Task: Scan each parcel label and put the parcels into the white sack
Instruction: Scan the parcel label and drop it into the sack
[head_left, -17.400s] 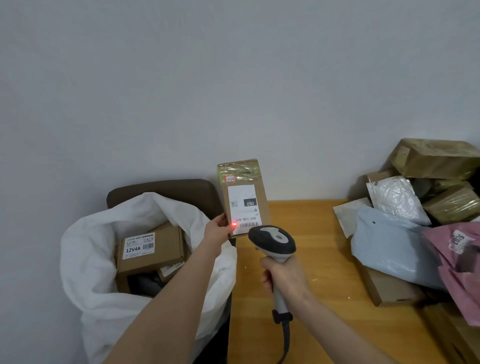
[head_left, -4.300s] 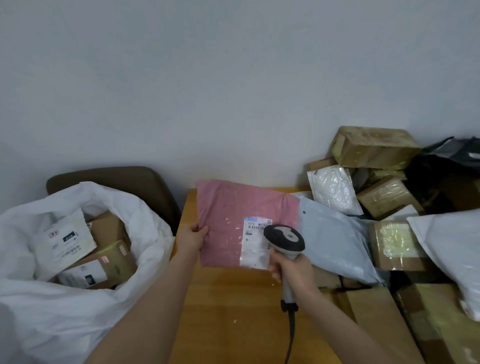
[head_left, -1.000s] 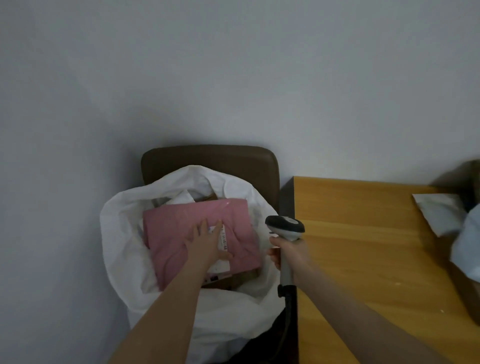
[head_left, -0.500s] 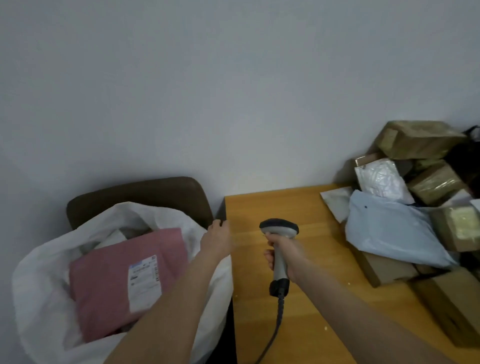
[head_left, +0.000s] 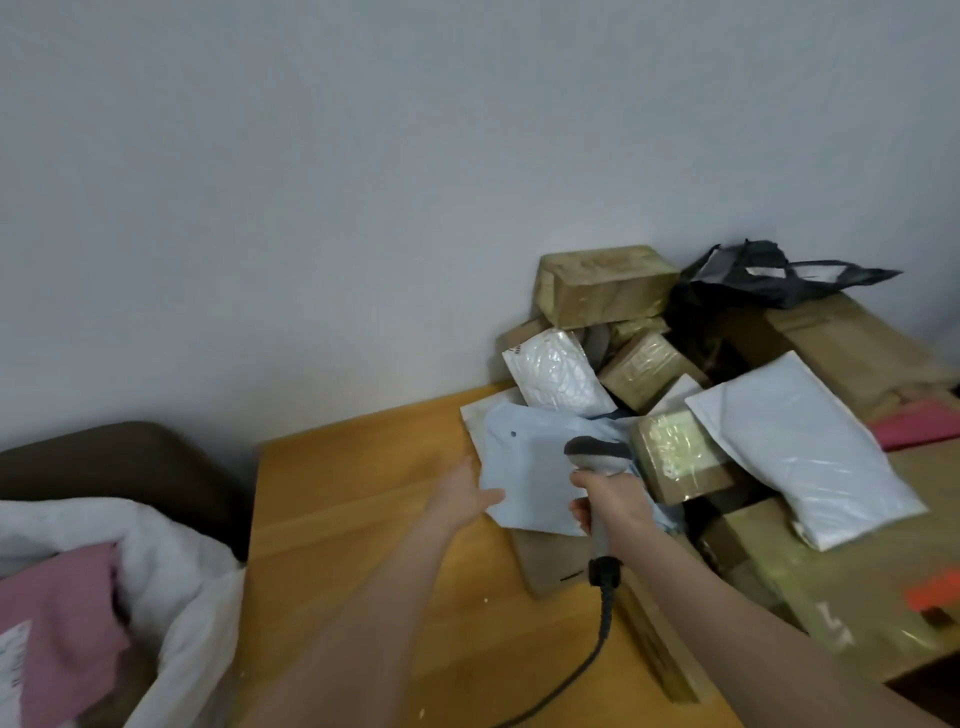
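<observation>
The pale blue mailer (head_left: 530, 475) lies at the left front of the parcel heap on the wooden surface (head_left: 363, 519), partly resting on a flat cardboard box (head_left: 545, 566) beneath it. The left hand (head_left: 470, 499) is at its near left corner, thumb laid over the top of the corner and fingers stretched along the left edge; motion blur means I cannot tell whether they reach under it to pinch. Just right of it, the right hand (head_left: 608, 501) is wrapped round the handle of the barcode scanner (head_left: 597, 454), whose grey head sits over the mailer, its black cable (head_left: 597, 649) trailing toward the near edge. Farther right and behind are a white bubble mailer (head_left: 558, 374), a shiny taped box (head_left: 675, 452), a large white mailer (head_left: 800, 447), a tan taped box (head_left: 602, 286) on top near the wall, and a black bag (head_left: 753, 275). At the near left, off the surface, the white sack (head_left: 171, 561) stands open with a pink mailer (head_left: 62, 613) inside, a brown chair back (head_left: 119, 462) behind it
</observation>
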